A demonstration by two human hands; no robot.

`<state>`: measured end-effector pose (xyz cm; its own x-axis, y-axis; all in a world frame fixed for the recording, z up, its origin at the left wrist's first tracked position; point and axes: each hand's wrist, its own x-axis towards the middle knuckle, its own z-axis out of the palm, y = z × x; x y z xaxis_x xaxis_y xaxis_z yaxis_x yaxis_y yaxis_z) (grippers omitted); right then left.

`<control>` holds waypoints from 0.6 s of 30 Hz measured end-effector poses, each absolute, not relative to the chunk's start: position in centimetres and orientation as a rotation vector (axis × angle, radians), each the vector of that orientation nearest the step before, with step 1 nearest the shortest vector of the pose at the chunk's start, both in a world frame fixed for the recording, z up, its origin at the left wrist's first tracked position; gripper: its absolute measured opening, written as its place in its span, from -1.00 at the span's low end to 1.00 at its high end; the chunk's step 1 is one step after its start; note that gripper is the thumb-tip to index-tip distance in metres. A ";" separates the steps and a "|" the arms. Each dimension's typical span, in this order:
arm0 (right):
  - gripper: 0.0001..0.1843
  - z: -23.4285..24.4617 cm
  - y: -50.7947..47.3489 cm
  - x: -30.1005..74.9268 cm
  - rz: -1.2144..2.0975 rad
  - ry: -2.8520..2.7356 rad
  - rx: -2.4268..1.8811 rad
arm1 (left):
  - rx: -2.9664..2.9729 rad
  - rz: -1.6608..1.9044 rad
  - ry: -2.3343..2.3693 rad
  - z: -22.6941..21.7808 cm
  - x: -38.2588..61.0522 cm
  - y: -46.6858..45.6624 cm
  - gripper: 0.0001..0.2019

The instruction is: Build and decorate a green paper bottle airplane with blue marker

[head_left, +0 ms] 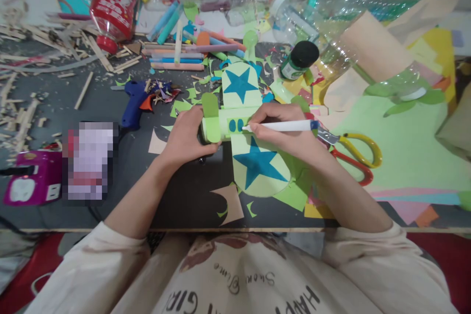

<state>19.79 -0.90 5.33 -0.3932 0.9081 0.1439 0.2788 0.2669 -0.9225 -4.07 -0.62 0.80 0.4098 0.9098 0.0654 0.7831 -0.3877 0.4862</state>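
In front of me lies a light green paper airplane model (pixel 225 125) with a tube body. Its two rounded wings each bear a blue star (pixel 253 163), and small blue ovals (pixel 236 125) sit on the body between them. My left hand (pixel 187 132) is wrapped round the tail end of the tube, near a darker green paper flap (pixel 210 105). In my right hand (pixel 277 125) is a white marker pen (pixel 290 126), its tip at the right blue oval. The left thumb shows along the tube's near side; the other left fingers are partly hidden.
Scissors with yellow and red handles (pixel 355 157) lie right of my right hand on green paper (pixel 408 147). A blue glue gun (pixel 134 103), a phone (pixel 90 159) and wood sticks are at left. Markers (pixel 176 59), a dark-capped jar (pixel 300 60) and plastic bottles (pixel 114 10) stand behind.
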 end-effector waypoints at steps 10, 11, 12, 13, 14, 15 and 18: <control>-0.73 5.2 -0.7 19.9 1.135 -1.820 -1.103 | 2.274 0.515 1.417 0.8 -3.9 -0.6 -0.46; -0.72 5.2 -0.7 19.9 1.137 -1.807 -1.105 | 2.272 0.516 1.423 0.7 -4.0 -0.6 -0.46; -0.71 5.2 -0.7 20.0 1.130 -1.791 -1.107 | 2.269 0.514 1.435 0.6 -4.1 -0.6 -0.47; -0.71 5.1 -0.6 20.0 1.115 -1.774 -1.109 | 2.265 0.511 1.453 0.6 -4.2 -0.5 -0.47; -0.71 5.1 -0.6 20.1 1.093 -1.760 -1.114 | 2.260 0.510 1.476 0.5 -4.4 -0.5 -0.48; -0.71 5.1 -0.5 20.2 1.071 -1.750 -1.122 | 2.257 0.513 1.500 0.4 -4.5 -0.4 -0.48; -0.73 5.0 -0.5 20.3 1.029 -1.745 -1.147 | 2.270 0.544 1.521 0.4 -5.1 -0.2 -0.45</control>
